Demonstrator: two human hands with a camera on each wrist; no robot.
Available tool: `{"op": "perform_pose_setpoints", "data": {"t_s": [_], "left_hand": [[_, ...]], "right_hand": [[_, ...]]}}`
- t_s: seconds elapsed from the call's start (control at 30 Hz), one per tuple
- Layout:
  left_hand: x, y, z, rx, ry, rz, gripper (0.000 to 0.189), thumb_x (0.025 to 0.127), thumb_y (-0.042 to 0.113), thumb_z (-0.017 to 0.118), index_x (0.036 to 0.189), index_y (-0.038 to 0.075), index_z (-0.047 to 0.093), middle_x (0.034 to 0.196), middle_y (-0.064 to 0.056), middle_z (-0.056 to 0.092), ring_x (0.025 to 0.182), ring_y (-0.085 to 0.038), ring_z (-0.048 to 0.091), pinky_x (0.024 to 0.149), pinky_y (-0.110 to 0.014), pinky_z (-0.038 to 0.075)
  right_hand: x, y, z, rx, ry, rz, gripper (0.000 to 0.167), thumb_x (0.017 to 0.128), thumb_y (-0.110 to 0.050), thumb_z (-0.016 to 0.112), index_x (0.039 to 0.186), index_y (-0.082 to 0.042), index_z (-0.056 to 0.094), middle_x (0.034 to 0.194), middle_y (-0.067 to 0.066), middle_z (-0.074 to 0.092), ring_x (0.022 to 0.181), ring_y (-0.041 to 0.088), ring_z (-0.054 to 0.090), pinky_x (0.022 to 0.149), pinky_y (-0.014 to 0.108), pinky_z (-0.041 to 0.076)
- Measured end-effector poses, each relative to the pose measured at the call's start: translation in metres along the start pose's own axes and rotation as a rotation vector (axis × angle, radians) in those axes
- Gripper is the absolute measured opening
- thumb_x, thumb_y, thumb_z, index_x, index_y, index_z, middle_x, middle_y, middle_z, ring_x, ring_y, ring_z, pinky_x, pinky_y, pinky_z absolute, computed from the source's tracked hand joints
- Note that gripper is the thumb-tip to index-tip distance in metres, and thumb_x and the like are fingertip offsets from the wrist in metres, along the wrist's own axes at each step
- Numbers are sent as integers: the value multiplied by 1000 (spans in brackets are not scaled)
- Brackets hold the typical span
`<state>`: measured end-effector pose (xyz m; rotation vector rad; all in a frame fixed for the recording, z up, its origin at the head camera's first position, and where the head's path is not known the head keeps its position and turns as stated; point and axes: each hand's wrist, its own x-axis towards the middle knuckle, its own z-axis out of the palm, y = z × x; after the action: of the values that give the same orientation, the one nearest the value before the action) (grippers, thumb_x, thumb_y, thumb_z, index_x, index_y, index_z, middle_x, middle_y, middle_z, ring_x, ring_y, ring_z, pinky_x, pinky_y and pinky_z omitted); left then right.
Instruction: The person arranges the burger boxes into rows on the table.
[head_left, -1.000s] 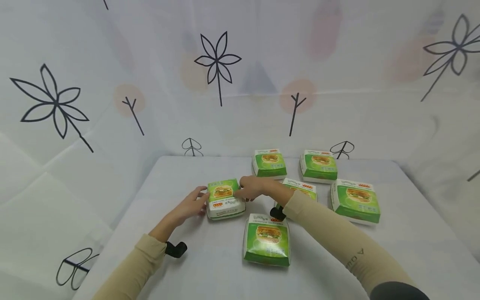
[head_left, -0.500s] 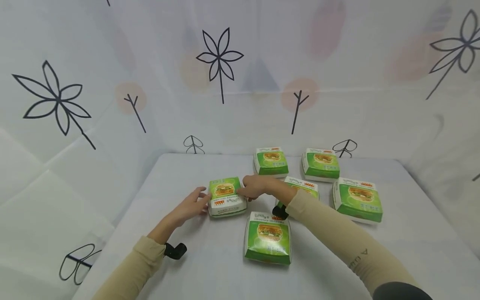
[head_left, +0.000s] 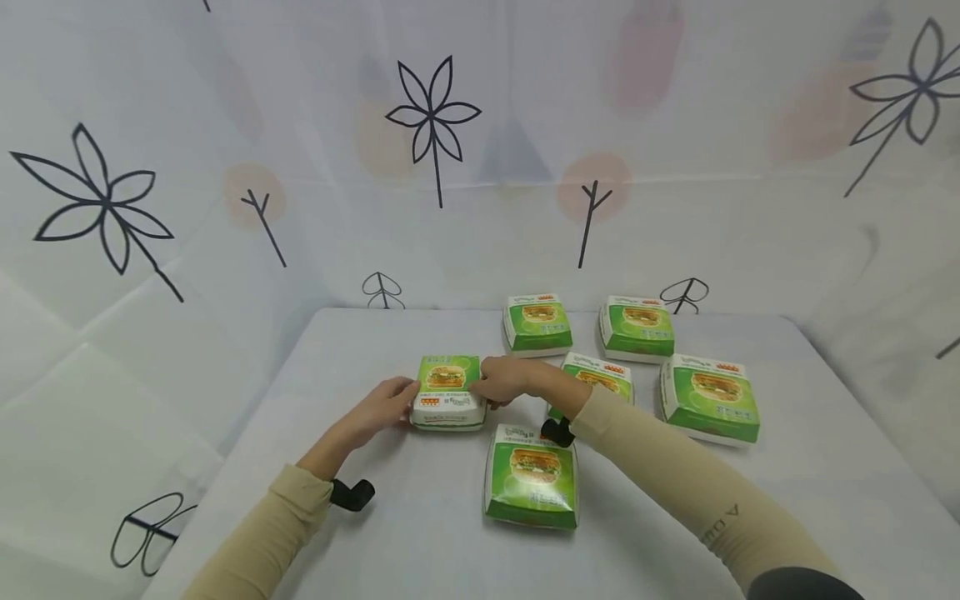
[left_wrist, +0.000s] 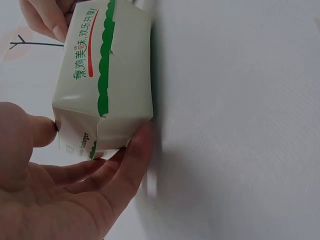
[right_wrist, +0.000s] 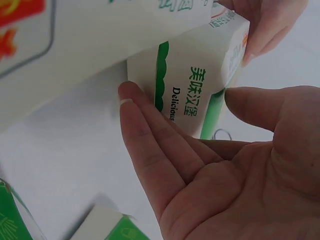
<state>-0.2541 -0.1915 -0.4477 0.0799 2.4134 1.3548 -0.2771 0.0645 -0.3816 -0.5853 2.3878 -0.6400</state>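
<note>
A green and white paper burger box (head_left: 447, 393) with a burger picture sits left of centre on the table in the head view, its white printed flap facing me. My left hand (head_left: 380, 406) holds its left side; in the left wrist view the thumb touches the upper edge and the fingers (left_wrist: 132, 165) bend against the lower side. My right hand (head_left: 513, 379) grips the opposite side. In the right wrist view its thumb is at the top edge and longer fingers lie along the side wall (right_wrist: 185, 95). The box's underside is hidden.
Nearest me lies another burger box (head_left: 532, 479). One box (head_left: 596, 375) is partly behind my right forearm. Others stand at the back (head_left: 537, 323), back right (head_left: 637, 327) and right (head_left: 710, 396). White patterned cloth (head_left: 480, 250) hangs behind the table.
The held burger box has turned slightly, so its front edge now lies level in the head view. My left fingers have drawn in closer against it. The other boxes stay put.
</note>
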Motion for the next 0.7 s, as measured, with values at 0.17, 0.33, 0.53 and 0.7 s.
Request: {"op": "perform_pose_setpoints", "data": {"t_s": [0.17,0.33,0.53,0.7], "left_hand": [[-2,6,0,-40,-13,16,57,111,36,43,149,-7,41,135,-21,59,116,-31,63,90,-40,59],[1,15,-4,-28,-5,44,58,111,37,41,150,-6,41,134,-20,59,115,-30,62,90,-39,59],[7,21,-8,-35,-2,61,56,112,36,40,149,-5,41,131,-20,60,115,-31,62,90,-38,59],[13,25,-10,-58,7,52,55,112,37,40,150,-2,41,131,-19,59,115,-30,63,90,-38,59]], "right_hand": [[-2,2,-2,66,34,-16,41,108,-24,49,88,2,73,91,21,74,65,17,58,76,40,57],[-3,2,-8,147,70,-28,37,108,-22,50,89,-1,74,93,19,74,85,33,69,87,44,59],[-3,2,-11,191,112,-21,35,108,-22,51,96,2,73,92,15,74,96,37,70,88,44,59],[-2,3,-14,216,151,-16,33,108,-23,52,101,2,72,92,10,73,95,33,71,89,45,59]]}}
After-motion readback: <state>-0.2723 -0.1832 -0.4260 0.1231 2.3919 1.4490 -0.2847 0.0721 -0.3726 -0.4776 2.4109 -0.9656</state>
